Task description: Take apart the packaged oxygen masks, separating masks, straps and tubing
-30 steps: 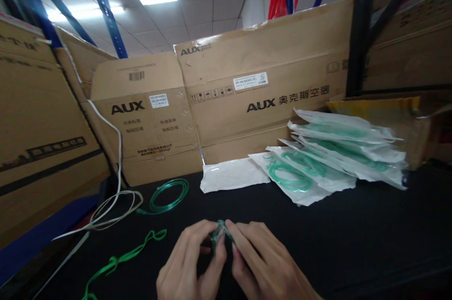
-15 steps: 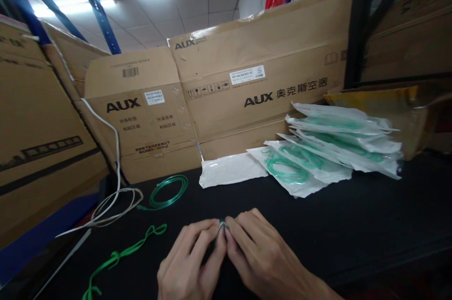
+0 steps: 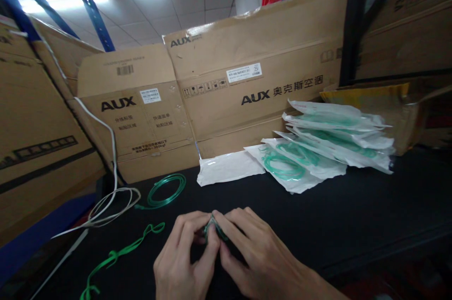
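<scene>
Close together at the front of the black tabletop, my left hand point(image 3: 187, 255) and my right hand point(image 3: 254, 248) are both closed on one small, shiny greenish piece point(image 3: 212, 221). Fingertips and thumbs pinch it from both sides and cover most of it, so its kind cannot be made out. Left of my hands lies a knotted green elastic strap point(image 3: 122, 254). Behind the strap rests a coil of clear green tubing point(image 3: 166, 203), apart from both hands.
Several white-backed packets point(image 3: 335, 135) with green tubing inside are piled at the back right. Beside them lies a flat white packet point(image 3: 229, 168). A loose white cable point(image 3: 113, 196) curls at the left. Cardboard sheets point(image 3: 212, 116) stand along the back of the black tabletop point(image 3: 335, 224).
My fingers have shifted on the small piece, and more of its green surface shows between them. My right thumb has drawn down from it. The whole view has moved slightly.
</scene>
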Tool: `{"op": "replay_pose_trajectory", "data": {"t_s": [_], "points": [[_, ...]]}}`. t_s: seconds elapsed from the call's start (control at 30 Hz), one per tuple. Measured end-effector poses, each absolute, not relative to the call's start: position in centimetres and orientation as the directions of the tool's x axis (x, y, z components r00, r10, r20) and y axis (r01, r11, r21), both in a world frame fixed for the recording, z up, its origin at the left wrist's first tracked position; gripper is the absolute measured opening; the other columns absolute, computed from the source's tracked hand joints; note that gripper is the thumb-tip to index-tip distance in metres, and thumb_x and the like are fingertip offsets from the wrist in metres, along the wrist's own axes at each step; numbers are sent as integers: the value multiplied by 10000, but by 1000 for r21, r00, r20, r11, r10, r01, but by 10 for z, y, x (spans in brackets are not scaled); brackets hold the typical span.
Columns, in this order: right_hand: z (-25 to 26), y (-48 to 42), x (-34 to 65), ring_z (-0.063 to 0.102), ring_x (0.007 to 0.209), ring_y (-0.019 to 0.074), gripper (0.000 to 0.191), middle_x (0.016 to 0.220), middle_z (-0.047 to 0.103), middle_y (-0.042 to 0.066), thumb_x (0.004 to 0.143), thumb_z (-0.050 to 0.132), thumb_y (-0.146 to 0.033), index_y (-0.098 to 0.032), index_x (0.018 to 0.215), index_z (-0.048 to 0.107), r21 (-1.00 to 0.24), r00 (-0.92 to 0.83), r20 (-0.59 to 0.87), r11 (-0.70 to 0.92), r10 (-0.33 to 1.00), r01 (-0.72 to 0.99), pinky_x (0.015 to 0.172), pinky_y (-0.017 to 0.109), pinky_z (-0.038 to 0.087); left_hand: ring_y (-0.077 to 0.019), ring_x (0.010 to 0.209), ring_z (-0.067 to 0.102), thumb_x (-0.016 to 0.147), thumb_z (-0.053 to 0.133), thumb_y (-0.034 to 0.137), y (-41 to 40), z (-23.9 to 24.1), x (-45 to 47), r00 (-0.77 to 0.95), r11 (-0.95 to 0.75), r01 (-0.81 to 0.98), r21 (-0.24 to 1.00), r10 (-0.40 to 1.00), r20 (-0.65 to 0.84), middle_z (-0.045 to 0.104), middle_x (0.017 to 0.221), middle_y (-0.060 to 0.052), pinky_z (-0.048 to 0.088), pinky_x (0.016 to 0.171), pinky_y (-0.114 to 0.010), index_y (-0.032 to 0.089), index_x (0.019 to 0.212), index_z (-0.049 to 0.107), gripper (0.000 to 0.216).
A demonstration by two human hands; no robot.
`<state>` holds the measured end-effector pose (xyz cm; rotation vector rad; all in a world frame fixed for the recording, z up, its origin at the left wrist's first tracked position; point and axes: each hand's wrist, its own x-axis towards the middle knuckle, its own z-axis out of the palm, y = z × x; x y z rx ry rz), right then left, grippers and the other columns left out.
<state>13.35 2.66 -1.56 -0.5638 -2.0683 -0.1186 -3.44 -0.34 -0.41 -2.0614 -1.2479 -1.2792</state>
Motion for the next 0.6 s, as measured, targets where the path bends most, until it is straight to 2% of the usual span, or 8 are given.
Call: {"op": "replay_pose_trajectory", "data": {"t_s": [0.17, 0.33, 0.47, 0.6], "points": [[-15, 30, 132, 650, 956, 228, 342, 1109, 675, 97, 888, 581, -101, -183, 1219, 615, -288, -356, 799, 829, 484, 480, 832, 384, 566, -143, 856, 709, 989, 554, 244, -1, -3, -32, 166, -504, 848, 167, 552, 817, 697, 994, -38, 604, 728, -215, 217, 1077, 635, 123], [-16, 33, 131, 642, 1012, 214, 285, 1139, 657, 73, 903, 591, -105, -214, 1164, 618, -419, -328, 745, 789, 582, 449, 911, 386, 542, -154, 831, 707, 984, 563, 245, -1, -5, -32, 198, -507, 852, 130, 543, 816, 701, 999, -50, 611, 739, -240, 211, 1070, 654, 130], [-14, 31, 131, 635, 979, 203, 177, 1094, 664, 57, 939, 549, -114, -216, 1062, 626, -421, -339, 735, 787, 587, 450, 891, 370, 516, -146, 800, 696, 974, 580, 249, 0, -5, -32, 172, -478, 869, 127, 534, 828, 697, 972, -41, 598, 706, -226, 211, 1036, 651, 101], [-16, 30, 131, 624, 908, 204, 172, 981, 681, 59, 957, 493, -97, -190, 1003, 630, -353, -378, 752, 814, 540, 461, 835, 355, 480, -143, 803, 688, 967, 581, 226, 0, -5, -30, 181, -500, 854, 143, 544, 820, 689, 945, -32, 587, 707, -221, 209, 1010, 642, 76]]}}
